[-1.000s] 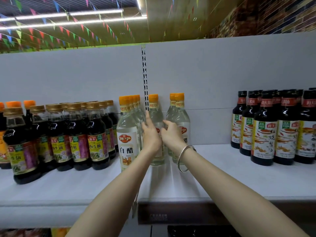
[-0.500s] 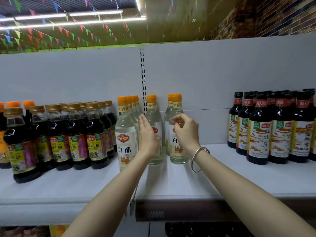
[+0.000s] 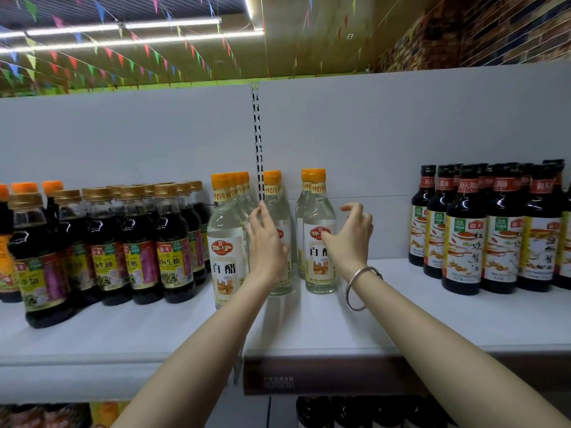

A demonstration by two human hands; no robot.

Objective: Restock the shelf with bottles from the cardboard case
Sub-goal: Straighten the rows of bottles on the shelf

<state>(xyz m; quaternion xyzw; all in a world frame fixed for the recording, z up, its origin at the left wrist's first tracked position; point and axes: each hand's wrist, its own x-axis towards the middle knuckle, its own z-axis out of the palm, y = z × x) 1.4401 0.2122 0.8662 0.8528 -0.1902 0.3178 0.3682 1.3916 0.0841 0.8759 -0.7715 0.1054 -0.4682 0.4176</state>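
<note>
A shop aisle with bunting under the ceiling; the white shelf carries dark sauce bottles right and soy bottles left. Between them stand only a few clear vinegar bottles, so restocking looks early, with bare board left. The cardboard case is out of view. Left hand rests spread fingers against 1 bottle; right hand hovers, loosely spread, holding nothing.

We see our left hand lying with straight fingers against a clear vinegar bottle on the white shelf; our right hand, fingers loosely spread, hovers just beside another orange-capped bottle; dark sauce bottles stand well apart to the right.
</note>
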